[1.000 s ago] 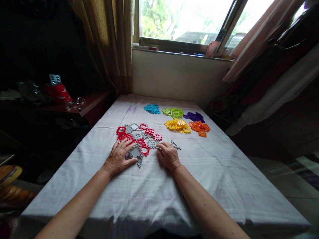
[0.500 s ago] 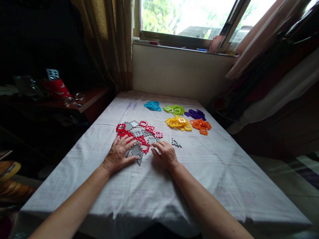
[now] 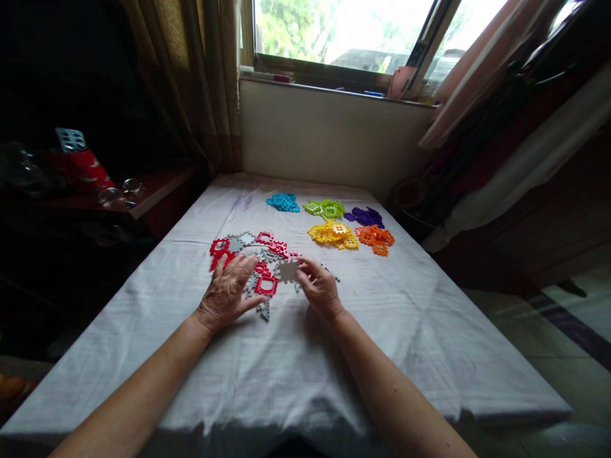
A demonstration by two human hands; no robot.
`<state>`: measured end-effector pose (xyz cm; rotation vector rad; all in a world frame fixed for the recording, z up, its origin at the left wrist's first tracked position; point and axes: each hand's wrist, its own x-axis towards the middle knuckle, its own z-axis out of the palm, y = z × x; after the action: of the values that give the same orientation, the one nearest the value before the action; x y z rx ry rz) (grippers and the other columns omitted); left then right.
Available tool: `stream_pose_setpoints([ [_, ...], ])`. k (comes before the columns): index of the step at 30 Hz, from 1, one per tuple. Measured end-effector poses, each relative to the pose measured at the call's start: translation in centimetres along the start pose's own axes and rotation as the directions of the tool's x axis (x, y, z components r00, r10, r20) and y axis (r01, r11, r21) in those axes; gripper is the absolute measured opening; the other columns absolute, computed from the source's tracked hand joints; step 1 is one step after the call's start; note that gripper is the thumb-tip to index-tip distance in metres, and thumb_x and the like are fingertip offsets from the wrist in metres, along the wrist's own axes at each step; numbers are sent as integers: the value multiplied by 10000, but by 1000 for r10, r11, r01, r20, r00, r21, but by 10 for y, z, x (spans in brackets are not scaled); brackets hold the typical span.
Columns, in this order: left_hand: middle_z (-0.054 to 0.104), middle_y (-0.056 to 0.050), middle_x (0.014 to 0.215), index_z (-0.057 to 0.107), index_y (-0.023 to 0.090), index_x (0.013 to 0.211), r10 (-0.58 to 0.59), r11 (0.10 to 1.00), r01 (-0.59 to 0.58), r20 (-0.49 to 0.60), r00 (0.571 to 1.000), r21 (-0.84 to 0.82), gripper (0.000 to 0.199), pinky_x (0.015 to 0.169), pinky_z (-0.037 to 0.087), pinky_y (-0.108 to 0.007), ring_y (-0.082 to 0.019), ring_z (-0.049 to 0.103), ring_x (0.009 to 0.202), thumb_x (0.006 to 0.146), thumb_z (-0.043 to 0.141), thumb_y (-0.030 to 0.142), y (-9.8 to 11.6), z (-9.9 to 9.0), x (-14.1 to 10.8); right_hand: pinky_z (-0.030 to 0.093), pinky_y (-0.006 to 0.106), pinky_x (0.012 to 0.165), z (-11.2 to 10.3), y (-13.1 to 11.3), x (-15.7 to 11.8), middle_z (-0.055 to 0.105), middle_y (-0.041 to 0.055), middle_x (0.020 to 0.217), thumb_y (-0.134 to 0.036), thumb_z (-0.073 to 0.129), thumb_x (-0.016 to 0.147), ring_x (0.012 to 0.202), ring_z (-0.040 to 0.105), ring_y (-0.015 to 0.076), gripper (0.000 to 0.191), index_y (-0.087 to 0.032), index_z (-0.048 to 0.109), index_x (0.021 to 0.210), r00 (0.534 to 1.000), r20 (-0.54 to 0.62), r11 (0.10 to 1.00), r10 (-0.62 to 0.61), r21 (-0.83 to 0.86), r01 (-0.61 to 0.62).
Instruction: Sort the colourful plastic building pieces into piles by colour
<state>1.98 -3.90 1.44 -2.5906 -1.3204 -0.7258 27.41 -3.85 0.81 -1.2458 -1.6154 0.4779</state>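
Observation:
My right hand (image 3: pixel 319 286) pinches a flat grey square building tile (image 3: pixel 287 271) with notched edges, held at the right side of a mixed pile. That pile has red tiles (image 3: pixel 266 285) and grey tiles (image 3: pixel 247 238), some square frames, some triangular. Over its left part rests my left hand (image 3: pixel 231 285), fingers spread on the pieces and thumb stretched toward a grey triangular tile (image 3: pixel 265 310). What lies beneath the left palm is hidden. Behind my right fingers another grey piece (image 3: pixel 337 278) shows only partly.
Farther back on the white-clothed table (image 3: pixel 405 331) lie sorted piles: blue (image 3: pixel 283 202), lime green (image 3: pixel 324 208), purple (image 3: pixel 365 216), yellow (image 3: pixel 333 234) and orange (image 3: pixel 375 238). A side desk at left holds glasses (image 3: pixel 121 192) and a red container (image 3: pixel 88 170). Clothes hang at right.
My right hand has taken hold of a grey square tile and lifted it at the pile's right side. The left hand stays over the pile. The view has shifted slightly right.

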Motion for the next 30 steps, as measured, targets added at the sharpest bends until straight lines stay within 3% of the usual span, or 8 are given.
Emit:
stream_pose_setpoints([
  [5, 567, -82, 1439, 575, 270, 1335, -129, 992, 129, 19, 991, -3, 550, 1198, 178, -569, -307, 427, 1402, 904, 449, 586, -17, -6, 6, 528, 282, 715, -58, 37, 18, 753, 32, 824, -357, 549, 787, 704, 672, 173, 378, -209, 713, 1094, 914, -273, 918, 299, -178, -353],
  [12, 672, -95, 1285, 682, 212, 1088, -384, 917, 367, -93, 919, -155, 537, 1142, 353, -496, -263, 560, 1276, 937, 347, 604, -75, -18, 34, 496, 284, 698, -74, 60, 18, 740, 17, 818, -365, 533, 791, 702, 652, 174, 367, -234, 726, 1075, 879, -260, 818, 400, -331, -470],
  [14, 685, -116, 1249, 667, 149, 1082, -512, 835, 470, -91, 854, -286, 579, 1099, 428, -432, -244, 598, 1218, 937, 350, 612, -93, -12, 37, 495, 288, 702, -73, 62, 18, 737, 31, 865, -373, 533, 804, 703, 641, 169, 352, -226, 729, 1058, 891, -269, 813, 366, -373, -447],
  [16, 686, -141, 1233, 637, 85, 1115, -675, 677, 575, -77, 734, -460, 605, 1065, 469, -405, -232, 624, 1166, 948, 352, 592, -105, -4, 36, 498, 292, 697, -74, 62, 18, 728, 52, 914, -376, 539, 813, 695, 625, 166, 341, -206, 727, 1042, 908, -283, 811, 310, -420, -408],
  [18, 674, -171, 1243, 612, 43, 1137, -794, 498, 603, -48, 606, -623, 599, 1025, 505, -403, -223, 641, 1124, 950, 380, 562, -111, 3, 34, 504, 305, 715, -74, 59, 17, 719, 72, 950, -364, 540, 828, 729, 626, 177, 322, -192, 723, 1029, 931, -290, 820, 221, -461, -339],
  [20, 672, -183, 1243, 619, 44, 1109, -846, 379, 573, -21, 532, -727, 579, 982, 536, -409, -216, 658, 1079, 923, 440, 562, -114, 7, 33, 507, 325, 775, -70, 52, 16, 714, 78, 960, -340, 538, 853, 813, 636, 198, 276, -198, 720, 1005, 962, -252, 840, 107, -494, -223],
  [25, 725, -151, 1114, 686, 119, 935, -871, 299, 507, -14, 492, -809, 612, 941, 554, -461, -224, 690, 943, 745, 591, 693, -115, 10, 34, 458, 378, 932, -41, 19, 9, 722, 62, 1022, -351, 654, 854, 988, 623, 227, 199, -229, 706, 1002, 994, 58, 865, -97, -490, 113],
  [30, 742, -117, 1019, 722, 143, 909, -864, 279, 501, 13, 503, -820, 600, 974, 534, -455, -205, 687, 890, 689, 656, 698, -114, 11, 33, 389, 431, 995, -25, -1, 1, 713, 67, 1134, -427, 763, 769, 1107, 583, 267, 431, -232, 662, 1140, 952, 295, 851, -86, -475, 224],
])
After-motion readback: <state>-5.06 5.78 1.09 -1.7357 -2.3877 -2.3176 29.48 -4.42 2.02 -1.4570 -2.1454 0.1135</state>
